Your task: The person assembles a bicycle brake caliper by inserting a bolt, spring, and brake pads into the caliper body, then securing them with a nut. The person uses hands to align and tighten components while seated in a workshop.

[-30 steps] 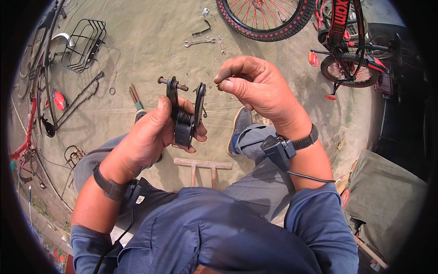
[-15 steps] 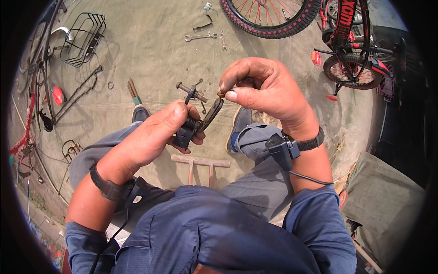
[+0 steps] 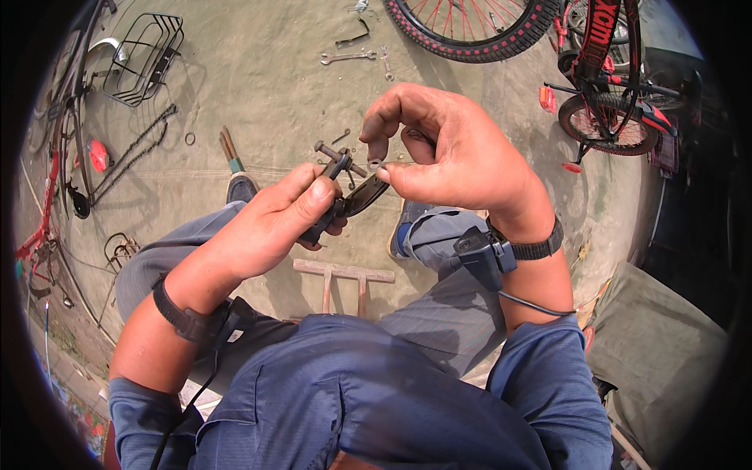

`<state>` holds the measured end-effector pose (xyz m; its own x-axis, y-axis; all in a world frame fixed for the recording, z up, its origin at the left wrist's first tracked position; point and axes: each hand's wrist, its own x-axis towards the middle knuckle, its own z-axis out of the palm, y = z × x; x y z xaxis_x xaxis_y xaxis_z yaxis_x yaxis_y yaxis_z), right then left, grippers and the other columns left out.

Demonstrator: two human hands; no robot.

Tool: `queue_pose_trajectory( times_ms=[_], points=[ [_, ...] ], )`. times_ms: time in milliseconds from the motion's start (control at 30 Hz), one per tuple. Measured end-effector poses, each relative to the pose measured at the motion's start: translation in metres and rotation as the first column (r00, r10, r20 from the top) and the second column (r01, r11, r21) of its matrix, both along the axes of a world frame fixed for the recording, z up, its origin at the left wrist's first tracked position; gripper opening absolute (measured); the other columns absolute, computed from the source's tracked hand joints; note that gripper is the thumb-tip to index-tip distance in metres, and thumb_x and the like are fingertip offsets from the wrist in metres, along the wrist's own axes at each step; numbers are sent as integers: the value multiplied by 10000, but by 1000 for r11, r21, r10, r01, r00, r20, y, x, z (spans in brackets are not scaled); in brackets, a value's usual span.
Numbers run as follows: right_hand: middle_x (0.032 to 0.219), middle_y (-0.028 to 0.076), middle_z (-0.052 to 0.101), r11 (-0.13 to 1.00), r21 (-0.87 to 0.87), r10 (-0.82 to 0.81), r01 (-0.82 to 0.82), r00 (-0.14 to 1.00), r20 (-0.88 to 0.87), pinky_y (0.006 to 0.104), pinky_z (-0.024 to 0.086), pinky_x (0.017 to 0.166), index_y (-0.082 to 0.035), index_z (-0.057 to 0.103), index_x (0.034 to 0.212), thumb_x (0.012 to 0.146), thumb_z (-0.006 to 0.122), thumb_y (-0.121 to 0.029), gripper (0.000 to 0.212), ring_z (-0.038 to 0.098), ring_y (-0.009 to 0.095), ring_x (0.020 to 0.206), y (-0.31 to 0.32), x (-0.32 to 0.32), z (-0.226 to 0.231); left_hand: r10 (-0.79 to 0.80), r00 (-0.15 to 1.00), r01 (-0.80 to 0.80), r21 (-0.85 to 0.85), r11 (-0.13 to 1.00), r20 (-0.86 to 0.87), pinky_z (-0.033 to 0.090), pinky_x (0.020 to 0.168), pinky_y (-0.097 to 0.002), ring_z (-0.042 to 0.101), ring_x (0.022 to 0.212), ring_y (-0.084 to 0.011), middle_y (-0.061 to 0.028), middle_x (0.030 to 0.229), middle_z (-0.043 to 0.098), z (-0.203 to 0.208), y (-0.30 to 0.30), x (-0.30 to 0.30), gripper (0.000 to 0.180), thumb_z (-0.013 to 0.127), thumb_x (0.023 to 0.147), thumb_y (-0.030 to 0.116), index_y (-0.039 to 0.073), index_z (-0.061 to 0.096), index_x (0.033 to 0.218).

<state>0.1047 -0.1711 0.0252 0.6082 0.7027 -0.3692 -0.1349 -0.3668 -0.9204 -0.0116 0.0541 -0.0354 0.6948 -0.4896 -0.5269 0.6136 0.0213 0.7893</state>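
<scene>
My left hand [image 3: 282, 207] is closed around a dark metal bicycle part with a curved arm [image 3: 365, 196], out in front of my knees. A long bolt [image 3: 327, 149] passes through the upper end of this part and sticks out on both sides. My right hand [image 3: 462, 149] is at the tip of the curved arm. A small washer [image 3: 375, 165] shows between its thumb and index finger, right by the arm's end. The left fingers hide much of the part's lower body.
On the ground ahead lie a wrench [image 3: 348, 57], a smaller wrench [image 3: 386, 63] and several small loose pieces. A bicycle wheel [image 3: 482, 53] and a red-black bicycle [image 3: 595, 78] stand far right. Left are a wire basket [image 3: 141, 63], a chain [image 3: 133, 157] and a wooden frame [image 3: 345, 272] between my legs.
The left hand has tilted the part and brought it slightly right. My right index finger has lifted away from the thumb tip, and the washer now shows at the arm's end.
</scene>
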Motion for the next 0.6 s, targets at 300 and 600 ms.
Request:
queue_pose_trajectory(
  times_ms=[300, 600],
  points=[
    [886, -14, 635, 992, -70, 121, -105, 947, 298, 203, 314, 492, -20, 621, 1103, 704, 649, -32, 400, 328, 10, 555, 5, -4, 0, -2, 999, 0, 37, 999, 52, 498, 733, -270, 579, 875, -106, -54, 1009, 651, -2, -2, -2, 590, 431, 1017, 631, 77, 534, 1193],
    [852, 2, 626, 977, -155, 195, -145, 905, 377, 237, 347, 487, -23, 606, 1131, 691, 629, -3, 441, 366, 45, 538, 4, -6, -1, -16, 996, 9, 76, 997, 92, 473, 728, -273, 530, 820, -103, -41, 970, 627, -1, -4, -2, 553, 429, 1035, 594, 70, 547, 1165]
  ],
)
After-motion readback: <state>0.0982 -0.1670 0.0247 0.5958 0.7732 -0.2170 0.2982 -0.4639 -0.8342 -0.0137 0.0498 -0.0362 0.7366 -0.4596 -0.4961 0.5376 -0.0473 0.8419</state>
